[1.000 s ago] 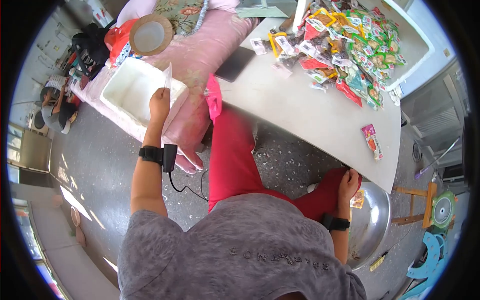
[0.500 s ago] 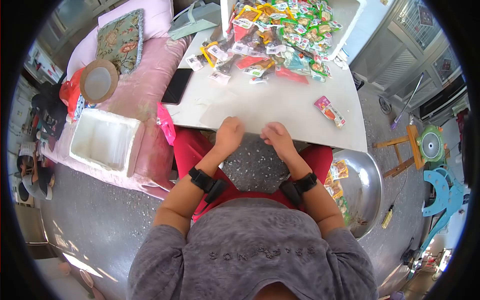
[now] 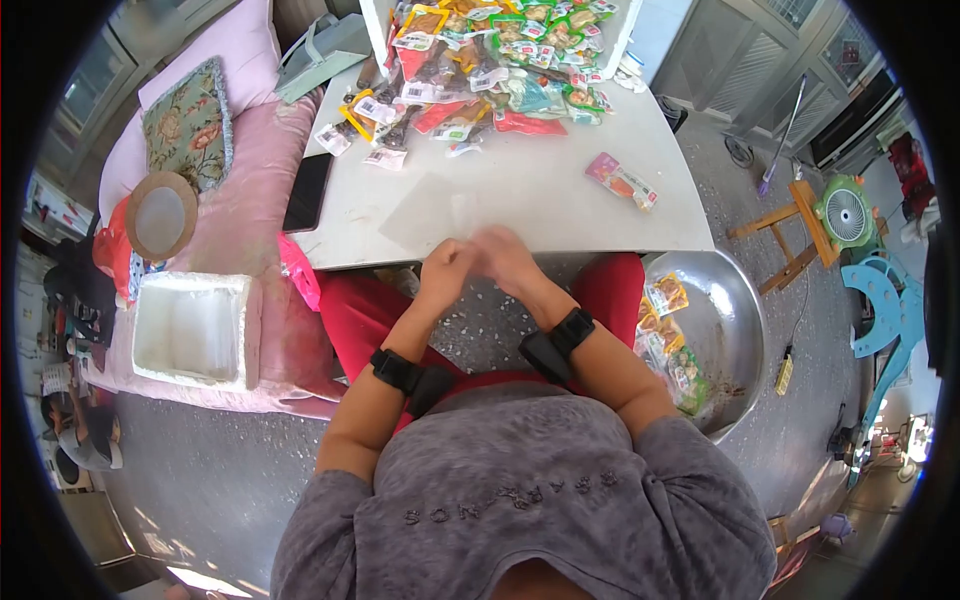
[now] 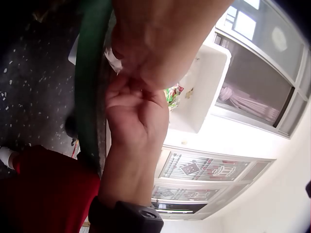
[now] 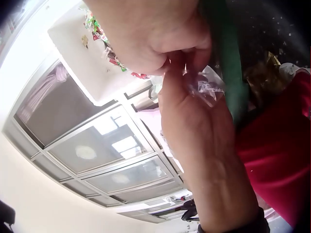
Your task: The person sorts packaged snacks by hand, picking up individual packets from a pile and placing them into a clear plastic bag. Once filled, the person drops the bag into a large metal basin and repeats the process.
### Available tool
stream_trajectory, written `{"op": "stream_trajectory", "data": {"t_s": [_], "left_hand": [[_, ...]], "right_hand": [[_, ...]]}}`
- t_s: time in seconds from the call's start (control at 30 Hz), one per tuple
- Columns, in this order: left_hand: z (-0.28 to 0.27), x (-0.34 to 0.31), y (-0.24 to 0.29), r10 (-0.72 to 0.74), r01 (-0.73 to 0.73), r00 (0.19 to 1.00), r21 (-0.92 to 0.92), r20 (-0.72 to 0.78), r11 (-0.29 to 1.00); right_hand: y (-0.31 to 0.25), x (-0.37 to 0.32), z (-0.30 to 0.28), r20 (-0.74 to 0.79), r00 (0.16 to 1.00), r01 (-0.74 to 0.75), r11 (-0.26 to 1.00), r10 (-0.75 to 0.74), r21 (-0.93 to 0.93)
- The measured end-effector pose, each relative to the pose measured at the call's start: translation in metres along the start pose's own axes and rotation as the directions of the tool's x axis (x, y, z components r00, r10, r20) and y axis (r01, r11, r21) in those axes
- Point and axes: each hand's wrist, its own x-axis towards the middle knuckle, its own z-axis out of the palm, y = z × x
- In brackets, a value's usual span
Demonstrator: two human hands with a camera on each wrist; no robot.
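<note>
Both hands meet at the near edge of the white table (image 3: 540, 215). My left hand (image 3: 447, 275) pinches a clear plastic bag (image 3: 430, 205), whose flat, see-through body spreads over the tabletop. Crumpled clear film shows by the fingers in the right wrist view. My right hand (image 3: 507, 262), blurred in the head view, has curled fingers right against the left fingertips, pinching at the bag's edge. A pink-and-white packet (image 3: 622, 181) lies alone to the right. Beyond the hands, a heap of colourful sealed food packets (image 3: 480, 90) spills from a white foam box (image 5: 73, 63).
A black phone (image 3: 307, 192) and a pink plastic bag (image 3: 298, 272) lie at the table's left. A smaller foam box (image 3: 195, 330) sits on the pink couch (image 3: 250, 210). On the right, a metal basin (image 3: 725, 330) holds several packets; a wooden stool (image 3: 805, 225) stands beyond.
My left hand came from over the small foam box to the table edge, bringing the clear bag. My right hand left the knee and met the left. The view turned toward the table.
</note>
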Motion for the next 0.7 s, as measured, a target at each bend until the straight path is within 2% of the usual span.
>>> {"op": "stream_trajectory", "data": {"t_s": [0.07, 0.1, 0.2, 0.3, 0.33, 0.4, 0.43, 0.53, 0.63, 0.7], "left_hand": [[-0.001, -0.001, 0.006, -0.059, 0.061, 0.998, -0.078, 0.039, 0.995], [-0.001, 0.000, 0.008, -0.073, 0.075, 0.997, -0.047, 0.038, 0.996], [-0.004, 0.001, 0.005, -0.045, 0.041, 0.999, -0.149, -0.020, 0.988], [-0.015, 0.010, 0.003, 0.138, -0.107, 0.957, 0.133, -0.254, 0.985], [-0.019, 0.011, 0.009, 0.331, -0.239, 0.901, 0.316, -0.281, 0.918], [-0.027, 0.008, 0.032, 0.675, -0.414, 0.705, 0.646, -0.218, 0.641], [-0.029, 0.003, 0.046, 0.731, -0.413, 0.661, 0.730, -0.170, 0.544], [-0.032, -0.009, 0.076, 0.770, -0.370, 0.638, 0.872, -0.011, 0.320], [-0.032, -0.014, 0.076, 0.764, -0.359, 0.645, 0.893, 0.027, 0.272], [-0.031, -0.008, 0.065, 0.690, -0.314, 0.724, 0.887, -0.006, 0.337]], "right_hand": [[-0.001, 0.000, -0.003, 0.004, 1.000, -0.014, 0.999, 0.014, 0.043], [0.000, 0.000, -0.004, 0.005, 1.000, -0.022, 0.999, 0.022, 0.050], [0.003, 0.006, -0.007, 0.014, 0.999, -0.044, 0.998, 0.043, 0.054], [0.005, 0.012, -0.011, -0.022, 0.998, -0.062, 0.998, 0.062, 0.001], [0.002, 0.013, -0.008, -0.048, 0.997, -0.063, 0.997, 0.062, -0.035], [-0.005, 0.015, 0.002, -0.079, 0.995, -0.061, 0.993, 0.054, -0.096], [-0.009, 0.018, 0.009, -0.081, 0.996, -0.055, 0.991, 0.046, -0.122], [-0.012, 0.029, 0.027, -0.054, 0.998, 0.011, 0.991, -0.018, -0.134], [-0.010, 0.040, 0.033, -0.007, 0.996, 0.086, 0.980, -0.089, -0.180], [-0.008, 0.046, 0.032, 0.006, 0.994, 0.107, 0.950, -0.110, -0.293]]}}
